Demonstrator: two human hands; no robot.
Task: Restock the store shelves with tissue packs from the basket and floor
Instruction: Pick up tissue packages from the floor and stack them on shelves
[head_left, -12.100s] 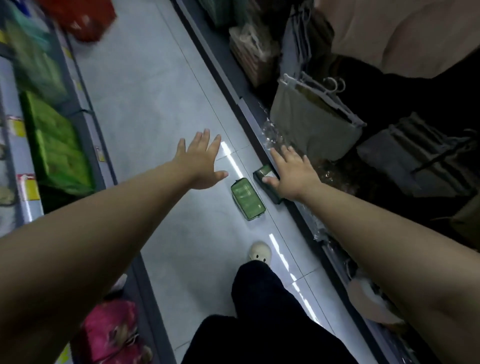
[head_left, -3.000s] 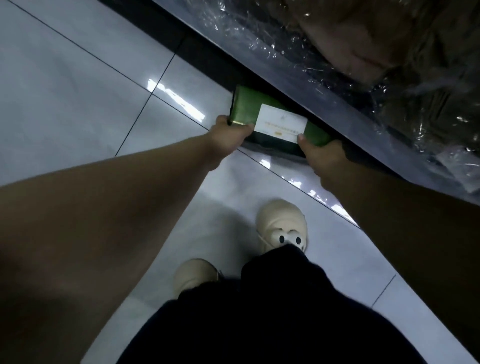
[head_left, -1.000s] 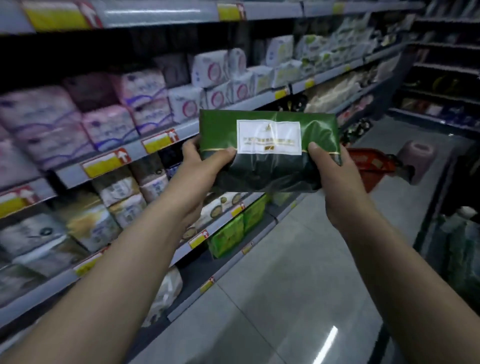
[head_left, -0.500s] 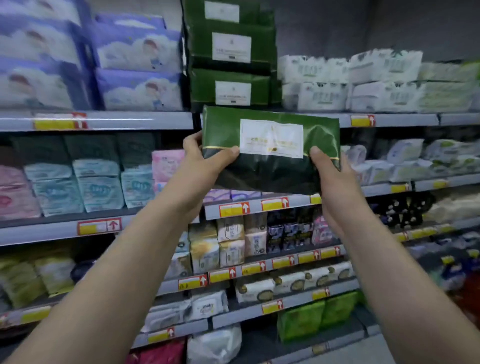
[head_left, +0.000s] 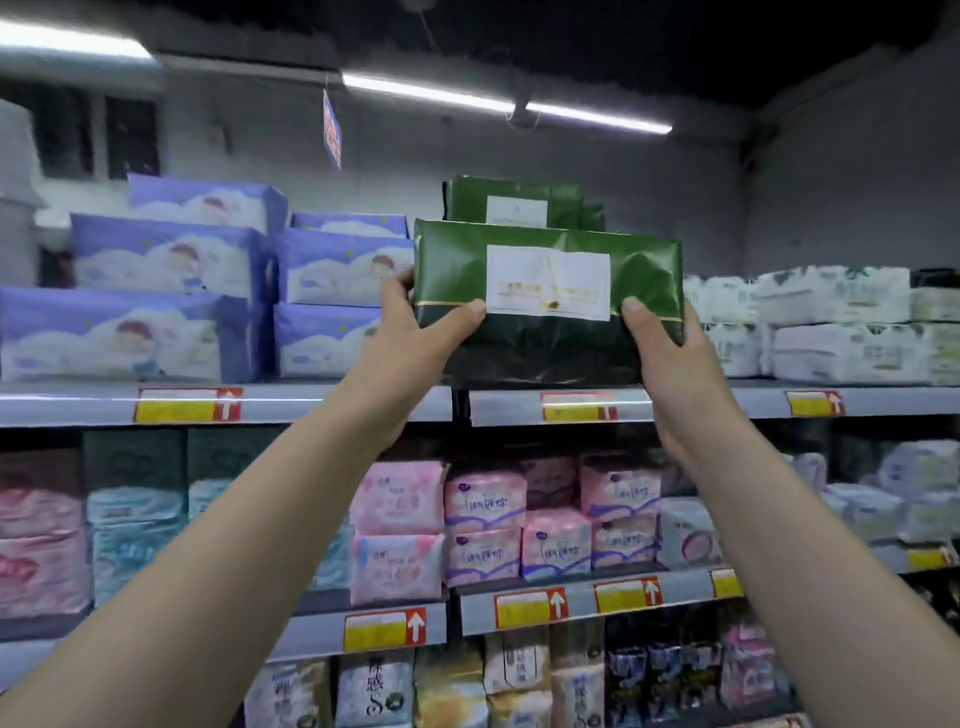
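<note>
Up at the top shelf (head_left: 311, 402): placement step, pack not set down yet. Left hand (head_left: 415, 332) grips the left end of the green tissue pack (head_left: 545, 291), thumb across the front and fingers behind. Right hand (head_left: 670, 353) does the same on the right end. Pack is held level with its label facing out, lower edge just above the shelf lip. A matching green pack (head_left: 519, 200) shows just above and behind it; can't tell if they touch.

My read: next move is to lift it clear of that one, push in, seat it flat, then let go of both ends. Wrap looks slick, so square it up or it may slide.

Shelf row: purple packs (head_left: 171, 260), the green ones, white packs (head_left: 831, 322). One level down are pink packs (head_left: 483, 519), with red-and-yellow price tags (head_left: 187, 404) on the rails. Room is dim, with tube lights (head_left: 426, 93) and a hanging blue sign (head_left: 332, 127).
</note>
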